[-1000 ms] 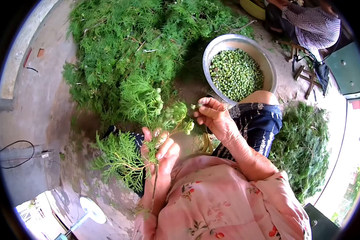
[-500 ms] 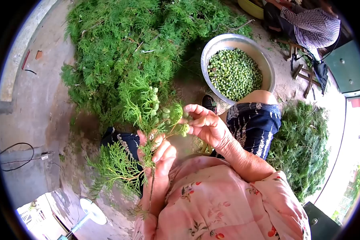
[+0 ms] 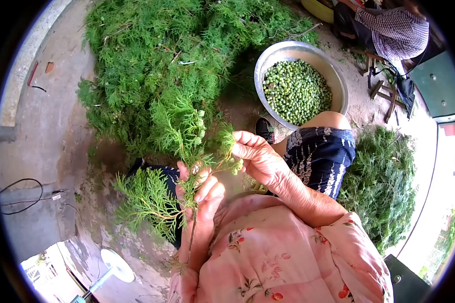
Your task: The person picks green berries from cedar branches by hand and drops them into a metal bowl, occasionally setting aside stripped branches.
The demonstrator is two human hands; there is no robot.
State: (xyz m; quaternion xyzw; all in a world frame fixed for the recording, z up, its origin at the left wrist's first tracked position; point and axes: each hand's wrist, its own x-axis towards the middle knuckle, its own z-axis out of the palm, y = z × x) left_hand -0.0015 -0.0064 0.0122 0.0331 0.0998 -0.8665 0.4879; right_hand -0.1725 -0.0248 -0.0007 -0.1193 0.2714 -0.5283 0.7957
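A leafy conifer branch (image 3: 183, 139) with round green cones (image 3: 200, 123) rises through my left hand (image 3: 206, 192), which is closed around its stem in front of my lap. My right hand (image 3: 262, 159) pinches at a side sprig (image 3: 224, 144) of the same branch. More cones (image 3: 235, 167) show just below those fingertips. Whether a cone sits inside the pinch is hidden. Past my right knee stands a wide metal basin (image 3: 340, 81), partly filled with loose green cones (image 3: 297, 93).
A large heap of cut conifer branches (image 3: 151, 65) lies ahead. Another pile (image 3: 381, 187) is at my right side. At the upper right sits another person (image 3: 392, 33) near a yellow basin (image 3: 318, 11) and a wooden stool (image 3: 387, 96). A pedestal fan (image 3: 117, 265) stands lower left.
My right hand's fingers have drawn together at the side sprig, covering cones that showed there before. The branch in my left hand has shifted slightly.
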